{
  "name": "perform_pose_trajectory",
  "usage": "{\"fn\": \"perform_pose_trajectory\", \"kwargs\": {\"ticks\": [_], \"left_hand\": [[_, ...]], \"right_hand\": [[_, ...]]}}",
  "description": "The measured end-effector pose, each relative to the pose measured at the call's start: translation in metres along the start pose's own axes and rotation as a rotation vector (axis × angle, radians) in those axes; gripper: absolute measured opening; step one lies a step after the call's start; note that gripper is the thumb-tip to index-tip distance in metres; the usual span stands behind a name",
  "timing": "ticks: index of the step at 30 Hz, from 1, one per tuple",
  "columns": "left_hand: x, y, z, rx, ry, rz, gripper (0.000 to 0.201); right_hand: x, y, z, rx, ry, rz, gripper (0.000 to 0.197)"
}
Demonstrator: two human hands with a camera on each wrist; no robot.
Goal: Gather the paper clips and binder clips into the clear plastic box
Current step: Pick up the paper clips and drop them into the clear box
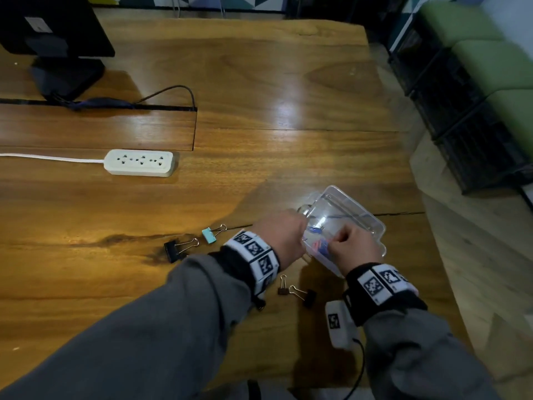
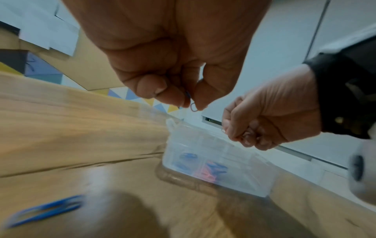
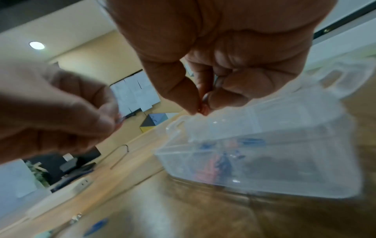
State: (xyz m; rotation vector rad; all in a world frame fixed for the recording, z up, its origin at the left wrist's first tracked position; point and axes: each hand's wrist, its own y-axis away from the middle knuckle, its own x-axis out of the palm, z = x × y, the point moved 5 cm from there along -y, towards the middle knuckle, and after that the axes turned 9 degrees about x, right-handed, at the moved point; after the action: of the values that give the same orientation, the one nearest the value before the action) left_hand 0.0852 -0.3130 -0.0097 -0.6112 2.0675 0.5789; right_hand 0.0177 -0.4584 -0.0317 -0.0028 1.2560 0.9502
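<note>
The clear plastic box (image 1: 373, 224) lies open on the wooden table, with blue and red paper clips (image 2: 211, 169) in its compartments. My left hand (image 1: 302, 223) hovers over the box's near-left corner and pinches a red and a blue paper clip (image 2: 192, 105) between thumb and fingertips. Just right of it, my right hand (image 1: 336, 241) pinches a red paper clip (image 3: 203, 109) above the box (image 3: 284, 190). A teal binder clip (image 1: 209, 235) and a black binder clip (image 1: 173, 251) lie left of my left wrist. Two small dark binder clips (image 1: 297, 293) lie between my wrists. A blue paper clip (image 2: 46, 209) lies on the table.
A white power strip (image 1: 138, 162) with its cord sits on the table at mid left. A black monitor (image 1: 54, 39) stands at the far left corner, with a cable slot beside it. The table's right edge runs close to the box; black crates (image 1: 473, 134) stand beyond it.
</note>
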Motion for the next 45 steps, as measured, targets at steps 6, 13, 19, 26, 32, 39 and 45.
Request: {"fn": "perform_pose_trajectory", "kwargs": {"ticks": [6, 13, 19, 26, 32, 39, 45], "left_hand": [[0.021, -0.03, -0.008, 0.015, 0.08, -0.011, 0.02], [-0.004, 0.01, 0.067, -0.18, 0.098, -0.096, 0.014], [0.018, 0.029, 0.095, -0.134, -0.275, 0.305, 0.013], [0.036, 0.03, 0.094, -0.168, -0.258, 0.282, 0.015], [0.028, 0.047, 0.105, -0.382, -0.237, 0.206, 0.019], [0.041, 0.058, 0.105, -0.339, -0.163, 0.208, 0.008], [0.046, 0.063, 0.094, -0.307, -0.168, 0.167, 0.014]], "right_hand": [[0.011, -0.018, -0.014, 0.036, 0.034, -0.026, 0.013], [0.012, 0.035, 0.007, -0.291, -0.02, -0.048, 0.009], [0.084, 0.075, 0.041, -0.563, 0.307, 0.156, 0.007], [0.121, 0.08, 0.049, -0.464, 0.478, 0.184, 0.032], [0.15, 0.076, 0.059, -0.435, 0.558, 0.153, 0.033], [0.155, 0.078, 0.064, -0.449, 0.513, 0.258, 0.028], [0.161, 0.083, 0.06, -0.594, 0.63, 0.23, 0.026]]}}
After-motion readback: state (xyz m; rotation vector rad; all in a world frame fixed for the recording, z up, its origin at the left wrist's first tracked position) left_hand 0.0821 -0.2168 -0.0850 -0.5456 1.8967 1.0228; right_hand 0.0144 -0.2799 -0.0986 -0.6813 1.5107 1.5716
